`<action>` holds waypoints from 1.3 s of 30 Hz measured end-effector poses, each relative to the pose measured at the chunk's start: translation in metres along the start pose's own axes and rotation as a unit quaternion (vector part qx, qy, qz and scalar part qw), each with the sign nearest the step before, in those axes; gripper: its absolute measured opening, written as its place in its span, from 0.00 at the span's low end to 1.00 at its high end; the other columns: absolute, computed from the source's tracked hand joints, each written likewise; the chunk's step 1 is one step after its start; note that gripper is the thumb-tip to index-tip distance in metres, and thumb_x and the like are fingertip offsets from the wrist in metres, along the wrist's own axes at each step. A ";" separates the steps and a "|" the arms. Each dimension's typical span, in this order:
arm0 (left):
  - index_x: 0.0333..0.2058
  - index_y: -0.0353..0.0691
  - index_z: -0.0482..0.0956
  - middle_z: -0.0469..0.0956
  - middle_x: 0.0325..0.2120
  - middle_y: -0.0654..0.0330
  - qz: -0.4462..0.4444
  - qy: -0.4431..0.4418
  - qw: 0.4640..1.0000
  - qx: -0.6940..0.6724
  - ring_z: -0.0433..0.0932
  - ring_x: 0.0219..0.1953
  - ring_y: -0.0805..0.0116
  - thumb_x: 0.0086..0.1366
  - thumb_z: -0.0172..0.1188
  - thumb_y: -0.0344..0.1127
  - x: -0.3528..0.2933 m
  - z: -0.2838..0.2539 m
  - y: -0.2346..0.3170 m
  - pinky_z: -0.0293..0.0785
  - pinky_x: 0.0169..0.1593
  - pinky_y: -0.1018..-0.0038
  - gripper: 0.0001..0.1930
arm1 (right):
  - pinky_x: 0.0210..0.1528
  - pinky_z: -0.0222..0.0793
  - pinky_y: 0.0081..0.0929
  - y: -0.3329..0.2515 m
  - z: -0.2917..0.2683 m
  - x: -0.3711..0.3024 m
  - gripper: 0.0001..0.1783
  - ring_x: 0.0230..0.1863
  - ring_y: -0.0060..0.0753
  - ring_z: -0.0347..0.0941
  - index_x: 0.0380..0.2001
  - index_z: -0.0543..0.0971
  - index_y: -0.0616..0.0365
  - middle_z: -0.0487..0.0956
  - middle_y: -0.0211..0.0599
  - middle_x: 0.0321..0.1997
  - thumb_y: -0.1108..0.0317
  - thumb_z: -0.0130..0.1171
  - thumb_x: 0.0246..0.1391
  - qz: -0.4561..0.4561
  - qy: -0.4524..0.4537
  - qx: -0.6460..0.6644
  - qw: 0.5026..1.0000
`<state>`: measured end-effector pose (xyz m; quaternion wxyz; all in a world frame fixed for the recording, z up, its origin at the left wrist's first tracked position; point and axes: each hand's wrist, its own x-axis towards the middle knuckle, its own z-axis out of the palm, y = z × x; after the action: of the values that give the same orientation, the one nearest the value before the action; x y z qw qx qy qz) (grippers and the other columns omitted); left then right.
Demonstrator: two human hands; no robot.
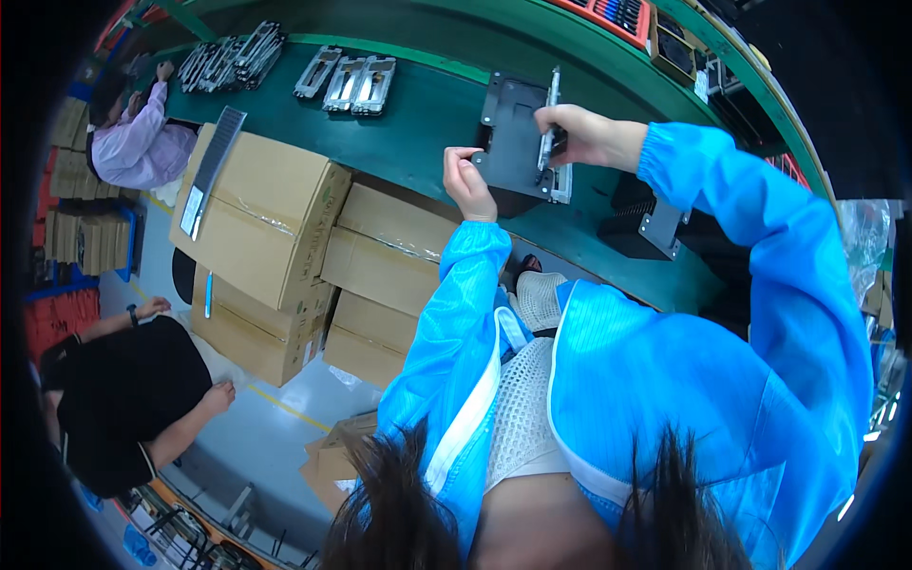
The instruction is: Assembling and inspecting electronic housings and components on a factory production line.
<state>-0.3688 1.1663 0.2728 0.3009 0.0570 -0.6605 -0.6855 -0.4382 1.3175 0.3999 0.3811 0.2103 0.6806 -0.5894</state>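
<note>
A black sheet-metal housing [513, 123] rests on the green workbench [418, 142] in front of me. My left hand [470, 184] has its fingers curled around the housing's near left edge. Above its right side, my right hand [581, 138] grips a slim silver metal piece [552, 95], seen nearly edge-on. Its exact kind cannot be made out. Part of another silver metal part [562, 185] shows at the housing's lower right corner, mostly hidden. Further right stands another black metal housing [655, 228] with a bent bracket.
Silver metal frames [359, 85] lie at the bench's back, with a larger pile [233, 59] farther left. Stacked cardboard boxes [256, 209] stand left of me, a dark strip on top. One person in pink [142, 147] and another in black [133, 399] are at the left.
</note>
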 end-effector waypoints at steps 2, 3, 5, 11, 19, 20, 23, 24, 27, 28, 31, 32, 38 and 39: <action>0.29 0.33 0.71 0.70 0.27 0.57 -0.007 -0.006 1.000 -0.002 0.69 0.32 0.66 0.62 0.37 0.35 0.000 -0.001 -0.002 0.65 0.39 0.73 0.14 | 0.48 0.72 0.47 0.013 -0.014 -0.010 0.19 0.50 0.36 0.71 0.47 0.72 0.60 0.75 0.43 0.46 0.63 0.56 0.53 -0.022 -0.016 0.059 0.998; 0.29 0.33 0.71 0.70 0.27 0.58 -0.011 -0.007 1.000 -0.003 0.69 0.32 0.66 0.62 0.36 0.35 0.000 -0.001 -0.003 0.65 0.39 0.73 0.14 | 0.49 0.73 0.45 0.025 -0.018 -0.016 0.19 0.51 0.36 0.71 0.48 0.71 0.60 0.75 0.42 0.47 0.65 0.55 0.54 -0.051 -0.001 0.077 0.996; 0.30 0.33 0.71 0.70 0.28 0.58 -0.017 -0.019 1.000 -0.009 0.69 0.33 0.67 0.62 0.36 0.35 -0.001 0.001 -0.003 0.65 0.41 0.73 0.14 | 0.50 0.73 0.43 0.052 -0.026 -0.028 0.18 0.53 0.37 0.71 0.51 0.69 0.60 0.74 0.41 0.49 0.71 0.52 0.57 -0.112 0.034 0.119 0.986; 0.30 0.34 0.70 0.70 0.31 0.57 -0.029 -0.017 0.999 0.000 0.68 0.35 0.67 0.62 0.35 0.37 -0.001 -0.001 0.004 0.64 0.43 0.73 0.16 | 0.55 0.70 0.42 0.133 -0.039 -0.004 0.19 0.52 0.38 0.72 0.54 0.67 0.60 0.75 0.40 0.50 0.73 0.51 0.59 -0.183 -0.015 0.380 0.907; 0.31 0.35 0.70 0.69 0.31 0.58 -0.033 -0.029 0.999 0.018 0.68 0.36 0.68 0.63 0.33 0.39 -0.001 -0.001 0.003 0.64 0.44 0.74 0.16 | 0.47 0.69 0.33 0.228 -0.070 0.135 0.17 0.44 0.35 0.74 0.50 0.71 0.64 0.77 0.40 0.46 0.77 0.53 0.56 -0.128 0.238 0.129 0.954; 0.31 0.35 0.70 0.69 0.31 0.58 -0.037 -0.029 0.999 0.016 0.68 0.36 0.68 0.63 0.33 0.39 -0.002 -0.002 0.002 0.64 0.44 0.74 0.16 | 0.47 0.69 0.33 0.227 -0.070 0.144 0.17 0.44 0.35 0.74 0.50 0.71 0.64 0.77 0.40 0.46 0.77 0.53 0.56 -0.127 0.234 0.130 0.955; 0.32 0.36 0.70 0.69 0.31 0.59 -0.041 -0.030 0.998 0.024 0.68 0.36 0.69 0.64 0.33 0.39 -0.002 -0.006 0.000 0.64 0.44 0.74 0.16 | 0.48 0.69 0.34 0.221 -0.069 0.168 0.18 0.43 0.38 0.74 0.49 0.72 0.64 0.77 0.43 0.46 0.81 0.51 0.53 -0.122 0.243 0.100 0.957; 0.32 0.36 0.70 0.69 0.31 0.59 -0.041 -0.036 0.998 0.028 0.68 0.35 0.69 0.64 0.33 0.40 -0.001 -0.006 0.000 0.64 0.44 0.74 0.17 | 0.48 0.69 0.34 0.223 -0.072 0.175 0.18 0.43 0.38 0.74 0.49 0.72 0.64 0.77 0.43 0.46 0.81 0.51 0.53 -0.121 0.242 0.102 0.957; 0.32 0.37 0.70 0.69 0.30 0.60 -0.054 -0.043 0.997 0.021 0.67 0.35 0.70 0.65 0.33 0.41 -0.001 -0.002 -0.001 0.64 0.43 0.75 0.18 | 0.49 0.68 0.33 0.231 -0.077 0.184 0.22 0.46 0.39 0.74 0.51 0.71 0.64 0.76 0.46 0.47 0.84 0.50 0.50 -0.118 0.375 -0.052 0.918; 0.31 0.38 0.70 0.69 0.30 0.60 -0.065 -0.042 0.997 0.011 0.67 0.35 0.71 0.66 0.32 0.42 -0.001 -0.001 -0.002 0.64 0.43 0.75 0.18 | 0.49 0.68 0.33 0.232 -0.077 0.182 0.22 0.46 0.39 0.74 0.51 0.71 0.64 0.76 0.46 0.47 0.84 0.50 0.50 -0.118 0.375 -0.050 0.918; 0.31 0.38 0.71 0.70 0.28 0.61 -0.123 -0.015 0.991 -0.049 0.68 0.34 0.72 0.67 0.32 0.44 0.001 -0.008 -0.001 0.65 0.42 0.75 0.20 | 0.53 0.66 0.35 0.201 -0.054 0.134 0.23 0.50 0.46 0.70 0.50 0.73 0.58 0.74 0.45 0.48 0.78 0.53 0.47 -0.288 0.448 -0.082 0.843; 0.30 0.39 0.72 0.71 0.28 0.62 -0.168 -0.003 0.980 -0.107 0.68 0.33 0.72 0.68 0.32 0.45 0.003 -0.009 0.004 0.65 0.41 0.75 0.21 | 0.53 0.65 0.35 0.173 -0.041 0.100 0.22 0.51 0.46 0.69 0.50 0.72 0.58 0.72 0.43 0.49 0.76 0.54 0.48 -0.365 0.411 0.018 0.835; 0.28 0.38 0.73 0.73 0.27 0.62 -0.181 -0.004 0.975 -0.126 0.70 0.32 0.70 0.69 0.34 0.50 -0.003 -0.009 -0.018 0.68 0.41 0.75 0.25 | 0.50 0.67 0.35 0.087 0.053 -0.017 0.25 0.50 0.45 0.68 0.48 0.72 0.59 0.72 0.41 0.49 0.69 0.63 0.44 -0.586 0.202 -0.327 0.714; 0.27 0.38 0.73 0.73 0.27 0.62 -0.190 0.016 0.972 -0.135 0.71 0.32 0.70 0.69 0.34 0.50 -0.002 -0.006 -0.014 0.69 0.40 0.74 0.25 | 0.48 0.67 0.37 0.084 0.064 -0.014 0.25 0.49 0.45 0.67 0.45 0.74 0.59 0.72 0.40 0.47 0.66 0.65 0.41 -0.596 0.220 -0.387 0.669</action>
<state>-0.3694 1.1610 0.2582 0.1808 0.1517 -0.5338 -0.8120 -0.3503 1.2761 0.3563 -0.1649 -0.2825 0.8921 -0.3116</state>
